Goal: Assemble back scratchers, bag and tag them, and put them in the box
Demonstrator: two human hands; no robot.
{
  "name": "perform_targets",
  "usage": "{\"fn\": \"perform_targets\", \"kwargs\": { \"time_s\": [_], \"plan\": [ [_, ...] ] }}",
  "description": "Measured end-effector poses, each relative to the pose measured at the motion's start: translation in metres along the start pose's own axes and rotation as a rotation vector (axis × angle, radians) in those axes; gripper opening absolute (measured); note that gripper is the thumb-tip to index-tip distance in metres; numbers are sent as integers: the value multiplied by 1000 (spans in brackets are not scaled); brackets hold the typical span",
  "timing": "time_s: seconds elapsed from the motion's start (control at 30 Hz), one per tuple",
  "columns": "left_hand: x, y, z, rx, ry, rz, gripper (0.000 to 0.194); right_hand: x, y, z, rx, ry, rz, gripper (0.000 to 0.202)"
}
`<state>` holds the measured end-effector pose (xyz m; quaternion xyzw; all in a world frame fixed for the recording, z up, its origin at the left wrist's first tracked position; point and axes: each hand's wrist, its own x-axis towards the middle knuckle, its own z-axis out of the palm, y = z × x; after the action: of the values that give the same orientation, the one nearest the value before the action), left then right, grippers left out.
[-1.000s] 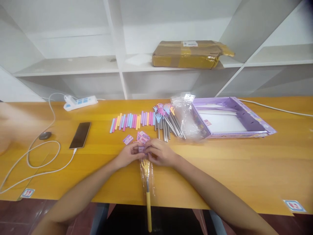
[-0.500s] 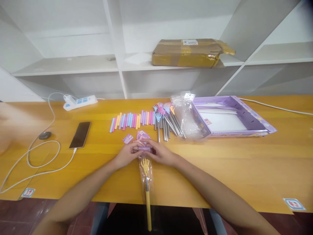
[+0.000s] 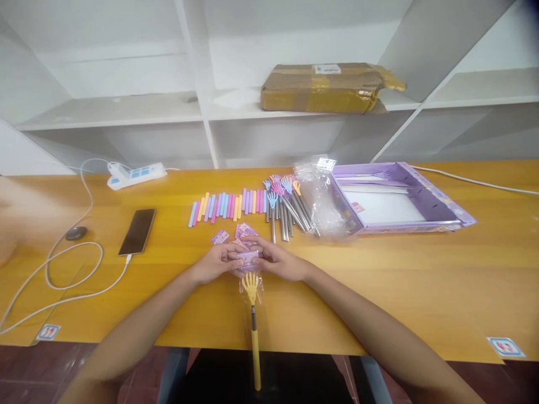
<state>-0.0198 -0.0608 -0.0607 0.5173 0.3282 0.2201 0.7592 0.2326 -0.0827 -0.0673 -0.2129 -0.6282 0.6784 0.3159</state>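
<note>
Between my left hand (image 3: 217,262) and my right hand (image 3: 278,261) is a small purple card (image 3: 247,258), pinched from both sides by thumbs and fingers. Below it hangs a yellow back scratcher (image 3: 251,289) in a clear plastic sleeve, its hand-shaped head up and its handle past the table's front edge. The card sits at the top of that sleeve; whether it is folded over the sleeve I cannot tell. Just beyond my fingers lie several loose purple and pink cards (image 3: 220,237). Farther back are coloured handle tubes (image 3: 217,207) in a row and metal back scratcher rods (image 3: 288,210) with hand-shaped heads.
Clear plastic sleeves (image 3: 320,199) lean against a purple open box (image 3: 438,225) at the right. A phone (image 3: 137,231) on a white cable, a dark mouse (image 3: 76,233) and a power strip (image 3: 137,175) are at the left. A taped cardboard box (image 3: 324,90) rests on the shelf behind.
The card in my hands has tipped so that more of its purple face shows. My hands stay almost in place, and the yellow back scratcher has shifted slightly upward.
</note>
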Motion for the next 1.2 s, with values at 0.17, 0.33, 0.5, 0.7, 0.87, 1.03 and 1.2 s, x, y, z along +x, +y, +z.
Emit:
{"fn": "perform_targets", "kwargs": {
  "time_s": [0.17, 0.33, 0.5, 0.7, 0.87, 1.03, 1.2],
  "plan": [
    [-2, -1, 3, -56, 96, -3, 49, 2, -1, -7, 84, 81, 9, 42],
    [-1, -5, 4, -37, 120, 49, 45, 2, -13, -4, -14, -241, 282, 55],
    [2, -6, 2, -39, 272, 206, 41, 2, -16, 16, -92, -401, 444, 54],
    [7, 5, -1, -258, 485, 307, 43, 8, -17, 13, -34, -136, 352, 54],
    [9, 9, -11, -334, 335, 362, 31, 5, -65, -29, -73, 132, 192, 45],
    [9, 7, -14, -307, 305, 360, 23, -32, -132, -116, -322, 715, -49, 41],
    [8, 2, -10, -112, 330, 423, 53, -90, -156, -197, -675, 1346, 15, 23]
  ]
}}
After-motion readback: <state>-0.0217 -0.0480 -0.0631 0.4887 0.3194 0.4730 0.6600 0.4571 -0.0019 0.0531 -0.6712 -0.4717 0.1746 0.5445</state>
